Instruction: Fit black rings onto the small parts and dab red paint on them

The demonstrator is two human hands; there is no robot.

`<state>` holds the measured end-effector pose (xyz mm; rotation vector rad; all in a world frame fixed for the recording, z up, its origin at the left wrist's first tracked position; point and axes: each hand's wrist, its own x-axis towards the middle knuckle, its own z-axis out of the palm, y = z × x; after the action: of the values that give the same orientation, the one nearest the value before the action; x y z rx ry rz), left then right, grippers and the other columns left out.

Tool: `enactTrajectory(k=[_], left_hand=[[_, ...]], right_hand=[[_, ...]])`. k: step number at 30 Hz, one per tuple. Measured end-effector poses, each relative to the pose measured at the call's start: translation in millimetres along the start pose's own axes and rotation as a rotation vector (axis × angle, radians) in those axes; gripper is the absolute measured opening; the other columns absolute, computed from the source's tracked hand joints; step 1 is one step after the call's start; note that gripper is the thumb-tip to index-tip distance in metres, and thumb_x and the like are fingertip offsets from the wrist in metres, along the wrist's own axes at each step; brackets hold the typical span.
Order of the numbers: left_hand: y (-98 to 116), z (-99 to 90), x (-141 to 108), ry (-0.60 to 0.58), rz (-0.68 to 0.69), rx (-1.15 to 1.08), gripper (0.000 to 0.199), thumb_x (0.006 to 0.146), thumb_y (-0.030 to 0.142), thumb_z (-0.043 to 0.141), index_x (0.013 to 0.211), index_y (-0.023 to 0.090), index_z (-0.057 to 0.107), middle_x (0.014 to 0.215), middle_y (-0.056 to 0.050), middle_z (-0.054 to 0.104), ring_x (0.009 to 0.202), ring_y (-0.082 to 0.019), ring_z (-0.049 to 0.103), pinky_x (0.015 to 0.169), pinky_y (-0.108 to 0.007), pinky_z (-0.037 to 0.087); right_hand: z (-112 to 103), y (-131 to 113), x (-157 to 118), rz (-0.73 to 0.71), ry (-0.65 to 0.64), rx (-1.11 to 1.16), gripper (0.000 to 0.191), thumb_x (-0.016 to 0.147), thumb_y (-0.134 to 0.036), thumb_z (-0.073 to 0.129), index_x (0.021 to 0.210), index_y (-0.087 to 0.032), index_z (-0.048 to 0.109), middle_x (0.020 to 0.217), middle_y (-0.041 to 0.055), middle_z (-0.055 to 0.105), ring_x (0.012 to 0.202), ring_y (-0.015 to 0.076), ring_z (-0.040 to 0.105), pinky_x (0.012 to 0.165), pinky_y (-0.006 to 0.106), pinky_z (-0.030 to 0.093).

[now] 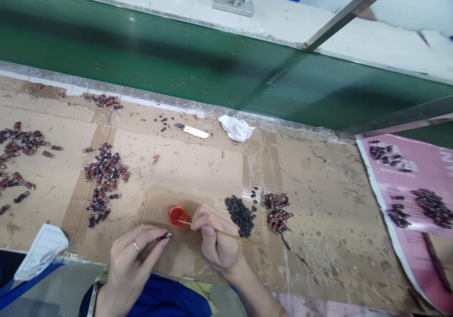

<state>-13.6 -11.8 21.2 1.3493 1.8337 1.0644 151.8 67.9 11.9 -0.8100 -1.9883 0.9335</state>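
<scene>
My left hand (132,265) pinches a small dark part with a shiny metal end (165,236) between thumb and fingertips, just above the cardboard. In my right hand (219,239) is a thin wooden stick (230,234), gripped like a pen. Its tip dips into a small red cup (178,216) that stands between the hands, with reddish contents. A heap of small black discs (240,215) lies just right of my right hand. Beyond it is a pile of red and black parts (278,212). A larger pile of such parts (106,171) lies up and left of my left hand.
More red-black parts (24,140) lie at the far left. Toward the back are a dark-tipped blade (191,130) and crumpled white tissue (236,128). Behind the cardboard-covered table (318,204) runs a green belt (177,62). Pink sheeting (382,185) with dark parts lies right.
</scene>
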Motion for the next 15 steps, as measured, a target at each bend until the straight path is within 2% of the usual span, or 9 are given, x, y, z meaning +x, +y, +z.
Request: enactTrajectory(k=[10, 13, 15], left_hand=[[-6.1, 9.5, 3.7, 0.053, 0.06, -0.019, 0.015, 0.064, 0.041, 0.055, 0.067, 0.027, 0.061, 0.067, 0.012, 0.068, 0.059, -0.002, 0.064, 0.06, -0.006, 0.055], [-1.2, 7.7, 7.6, 0.109, 0.111, -0.018, 0.01, 0.057, 0.036, 0.06, 0.066, 0.03, 0.061, 0.064, 0.014, 0.067, 0.056, -0.002, 0.064, 0.059, -0.005, 0.054], [-1.5, 7.9, 6.9, 0.126, 0.122, -0.014, 0.016, 0.053, 0.032, 0.063, 0.068, 0.029, 0.062, 0.065, 0.013, 0.067, 0.056, -0.002, 0.063, 0.061, -0.003, 0.052]], right_hand=[[-1.5, -1.0, 3.8, 0.019, -0.05, 0.013, 0.025, 0.092, -0.028, 0.042, 0.08, -0.013, 0.059, 0.072, -0.0029, 0.062, 0.062, 0.0062, 0.058, 0.059, 0.022, 0.052], [-3.3, -1.6, -0.6, 0.095, 0.004, 0.043, 0.029, 0.092, -0.029, 0.039, 0.076, -0.014, 0.058, 0.066, -0.0036, 0.06, 0.059, 0.0066, 0.057, 0.059, 0.023, 0.051], [-6.1, -2.5, -6.5, 0.174, 0.089, 0.076, 0.034, 0.094, -0.029, 0.033, 0.072, -0.017, 0.056, 0.06, -0.0032, 0.059, 0.056, 0.0093, 0.056, 0.057, 0.025, 0.051]])
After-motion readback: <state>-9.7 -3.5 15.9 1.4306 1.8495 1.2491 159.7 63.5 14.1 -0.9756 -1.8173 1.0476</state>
